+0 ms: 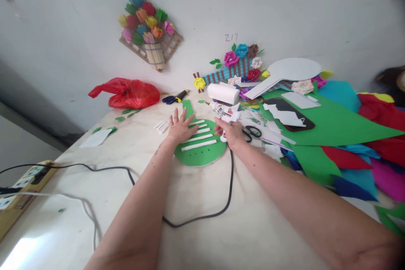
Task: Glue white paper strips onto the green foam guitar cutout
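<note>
A green round cutout with a narrow neck lies on the table, with several white strips across it in parallel rows and a line of dark dots below them. My left hand rests flat at the cutout's left side, fingers spread, over the strips' ends. In my right hand is a white glue gun, held just above the cutout's right edge, its black cord trailing down. Loose white rolled strips lie left of my left hand. My right palm hides part of the glue gun.
Black-handled scissors lie right of my right hand among paper scraps. A phone sits on green sheets. A red plastic bag and pliers stand behind. A power strip is at the left edge.
</note>
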`<action>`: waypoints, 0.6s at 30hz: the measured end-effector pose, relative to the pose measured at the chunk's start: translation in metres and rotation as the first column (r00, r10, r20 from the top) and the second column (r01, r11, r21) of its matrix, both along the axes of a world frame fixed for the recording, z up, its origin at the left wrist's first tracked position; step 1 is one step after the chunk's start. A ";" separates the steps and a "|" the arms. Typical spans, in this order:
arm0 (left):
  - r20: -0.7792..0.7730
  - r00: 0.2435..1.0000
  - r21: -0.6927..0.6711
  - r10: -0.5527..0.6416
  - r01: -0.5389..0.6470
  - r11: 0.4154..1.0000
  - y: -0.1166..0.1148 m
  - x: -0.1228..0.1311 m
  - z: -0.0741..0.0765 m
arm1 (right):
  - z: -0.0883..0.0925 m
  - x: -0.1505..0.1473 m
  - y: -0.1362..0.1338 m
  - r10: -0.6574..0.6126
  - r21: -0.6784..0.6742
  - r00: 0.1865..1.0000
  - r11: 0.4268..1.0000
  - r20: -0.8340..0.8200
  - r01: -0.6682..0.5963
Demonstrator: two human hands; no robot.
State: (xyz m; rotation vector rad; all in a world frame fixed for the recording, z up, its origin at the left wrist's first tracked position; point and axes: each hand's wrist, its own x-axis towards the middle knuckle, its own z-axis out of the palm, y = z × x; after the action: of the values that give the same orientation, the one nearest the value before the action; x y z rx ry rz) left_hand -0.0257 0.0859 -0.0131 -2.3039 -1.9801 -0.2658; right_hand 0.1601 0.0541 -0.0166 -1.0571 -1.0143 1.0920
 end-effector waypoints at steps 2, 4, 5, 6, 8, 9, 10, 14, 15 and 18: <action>0.009 1.000 -0.017 0.001 -0.001 1.000 0.001 0.001 -0.002 | 0.001 0.000 -0.001 -0.003 0.004 1.000 1.000 0.000 0.003; 0.022 1.000 -0.029 0.007 -0.006 1.000 0.002 0.002 -0.003 | 0.001 0.000 0.000 -0.004 0.000 1.000 1.000 -0.002 0.004; 0.027 1.000 -0.033 0.009 -0.008 0.999 0.002 0.002 -0.003 | 0.000 0.000 0.000 -0.002 -0.003 1.000 1.000 -0.002 0.002; 0.029 1.000 -0.037 0.009 -0.008 0.999 0.002 0.002 -0.004 | 0.000 0.000 0.000 -0.002 -0.006 1.000 1.000 -0.001 0.002; 0.028 1.000 -0.047 0.006 -0.005 0.999 0.002 0.002 -0.004 | -0.001 0.000 0.001 -0.002 -0.008 1.000 1.000 0.002 0.002; 0.028 1.000 -0.053 0.005 -0.003 0.999 0.002 0.002 -0.004 | -0.001 0.000 0.002 -0.002 -0.006 1.000 1.000 0.003 0.002; 0.028 1.000 -0.058 0.002 -0.001 0.998 0.002 0.002 -0.005 | -0.002 0.000 0.002 -0.001 -0.003 1.000 1.000 0.006 0.001; 0.035 0.999 -0.062 -0.007 0.009 0.998 0.002 0.002 -0.005 | -0.002 0.001 0.002 -0.001 0.003 1.000 1.000 0.016 0.001; 0.036 0.999 -0.062 -0.009 0.011 0.998 0.002 0.002 -0.005 | -0.002 0.001 0.002 -0.001 0.005 1.000 1.000 0.017 0.001; 0.031 0.999 -0.064 -0.006 0.008 0.998 0.002 0.002 -0.004 | -0.002 0.001 0.002 0.000 0.017 1.000 1.000 0.011 0.000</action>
State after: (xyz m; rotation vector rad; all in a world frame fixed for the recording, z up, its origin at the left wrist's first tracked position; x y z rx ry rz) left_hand -0.0233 0.0879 -0.0174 -2.3601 -2.0247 -0.2430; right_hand 0.1607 0.0560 -0.0184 -1.0505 -1.0304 1.0775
